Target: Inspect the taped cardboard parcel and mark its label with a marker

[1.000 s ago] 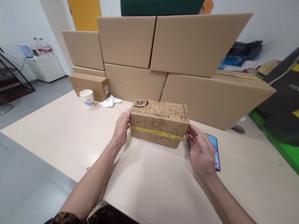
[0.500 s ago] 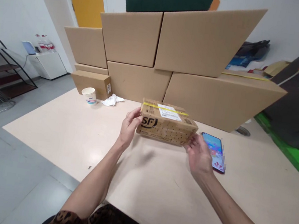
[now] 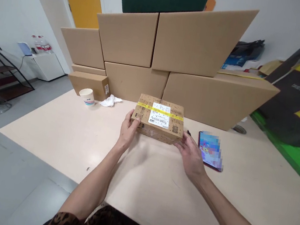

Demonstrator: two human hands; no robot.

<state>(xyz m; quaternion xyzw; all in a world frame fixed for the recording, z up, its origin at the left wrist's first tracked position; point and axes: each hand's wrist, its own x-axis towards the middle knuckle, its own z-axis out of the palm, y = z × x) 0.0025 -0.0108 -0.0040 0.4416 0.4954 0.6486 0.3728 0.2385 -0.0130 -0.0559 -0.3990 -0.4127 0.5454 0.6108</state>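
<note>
Between my two hands is a small brown cardboard box (image 3: 147, 129), with yellow tape round it and a white shipping label (image 3: 160, 115) on top. My left hand (image 3: 129, 129) grips its left end, thumb on the near left corner. At the right end, my right hand (image 3: 190, 152) holds the lower near corner, with some fingers hidden under the box. The box is tilted so its top faces me, and its near edge appears raised off the table. A dark, small thing (image 3: 188, 133) shows just behind my right fingers; I cannot make out what it is.
A phone (image 3: 210, 150) with a lit screen lies right of my right hand. Large cardboard boxes (image 3: 187, 43) are stacked along the back of the table (image 3: 52, 128). A paper cup (image 3: 87, 97), a crumpled tissue (image 3: 110, 100) and a flat carton (image 3: 87, 83) stand at the back left.
The small box has tipped so that more of its top and label shows and less of its front side. It sits slightly further left, and both hands moved with it.
</note>
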